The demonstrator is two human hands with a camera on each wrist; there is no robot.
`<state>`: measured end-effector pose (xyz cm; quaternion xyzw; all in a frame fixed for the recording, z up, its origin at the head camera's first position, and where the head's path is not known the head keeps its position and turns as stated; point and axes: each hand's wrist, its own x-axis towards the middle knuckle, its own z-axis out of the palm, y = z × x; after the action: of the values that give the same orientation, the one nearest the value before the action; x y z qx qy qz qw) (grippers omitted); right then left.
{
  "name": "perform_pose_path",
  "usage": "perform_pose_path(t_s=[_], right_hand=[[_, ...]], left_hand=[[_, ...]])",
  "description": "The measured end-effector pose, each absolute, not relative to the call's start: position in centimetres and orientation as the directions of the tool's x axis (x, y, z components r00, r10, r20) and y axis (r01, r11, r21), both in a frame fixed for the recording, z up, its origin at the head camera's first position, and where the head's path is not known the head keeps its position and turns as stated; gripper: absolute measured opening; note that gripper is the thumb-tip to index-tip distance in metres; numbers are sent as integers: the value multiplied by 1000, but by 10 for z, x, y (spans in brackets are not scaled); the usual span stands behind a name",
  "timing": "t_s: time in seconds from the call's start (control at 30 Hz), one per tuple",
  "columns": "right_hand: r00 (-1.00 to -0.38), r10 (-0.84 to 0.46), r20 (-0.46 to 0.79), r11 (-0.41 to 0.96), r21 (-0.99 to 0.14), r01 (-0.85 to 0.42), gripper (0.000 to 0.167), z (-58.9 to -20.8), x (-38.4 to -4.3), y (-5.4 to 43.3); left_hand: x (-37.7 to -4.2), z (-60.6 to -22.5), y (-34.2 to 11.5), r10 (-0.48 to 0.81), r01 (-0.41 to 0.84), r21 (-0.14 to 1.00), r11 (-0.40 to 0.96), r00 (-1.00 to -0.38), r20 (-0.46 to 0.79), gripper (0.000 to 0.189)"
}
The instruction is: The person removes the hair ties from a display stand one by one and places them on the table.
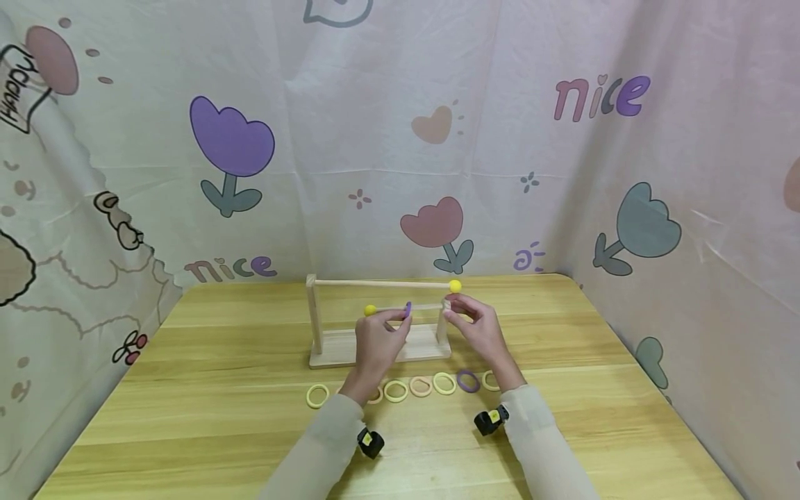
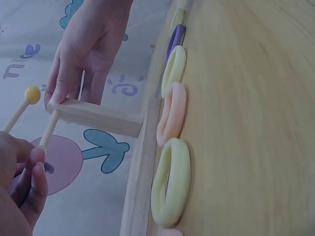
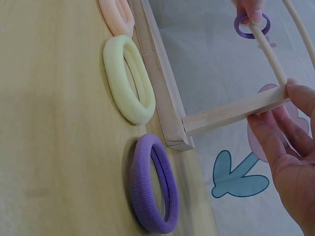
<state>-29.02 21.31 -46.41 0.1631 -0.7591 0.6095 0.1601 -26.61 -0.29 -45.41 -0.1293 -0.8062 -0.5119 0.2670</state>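
Note:
A wooden rack (image 1: 337, 349) stands on the table, with an upper rod (image 1: 387, 283) on a tall left post and a lower rod (image 1: 428, 306) on a shorter right post (image 3: 231, 112). Each rod ends in a yellow ball. My left hand (image 1: 382, 342) pinches a purple hair tie (image 3: 268, 25) at the lower rod, which appears to pass through the loop. The right hand (image 1: 482, 332) grips the top of the short post between thumb and fingers. In the left wrist view, the left fingers (image 2: 37, 184) hide most of this tie.
In front of the rack lies a row of several hair ties, among them a yellow one (image 3: 115, 73), a peach one (image 2: 178, 115) and a purple one (image 3: 142, 187). The left forearm covers part of the row. A printed curtain (image 1: 350, 229) hangs behind the wooden table (image 1: 219, 375).

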Motion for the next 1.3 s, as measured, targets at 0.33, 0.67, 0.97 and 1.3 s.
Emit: perform_pose_path(t_s=[0.33, 0.67, 0.97, 1.3], right_hand=[[-884, -61, 464, 202, -862, -466, 31, -465, -290, 213], [-886, -50, 462, 184, -867, -463, 30, -464, -290, 212], [-906, -48, 421, 199, -885, -422, 32, -462, -290, 211], [-903, -52, 427, 198, -882, -428, 32, -462, -287, 211]], left_hand=[[-265, -457, -16, -50, 529, 718, 453, -789, 612, 8], [-265, -459, -26, -74, 552, 684, 477, -750, 657, 7], [-266, -463, -36, -64, 577, 666, 473, -731, 679, 9], [-267, -465, -42, -49, 581, 669, 464, -737, 674, 10]])
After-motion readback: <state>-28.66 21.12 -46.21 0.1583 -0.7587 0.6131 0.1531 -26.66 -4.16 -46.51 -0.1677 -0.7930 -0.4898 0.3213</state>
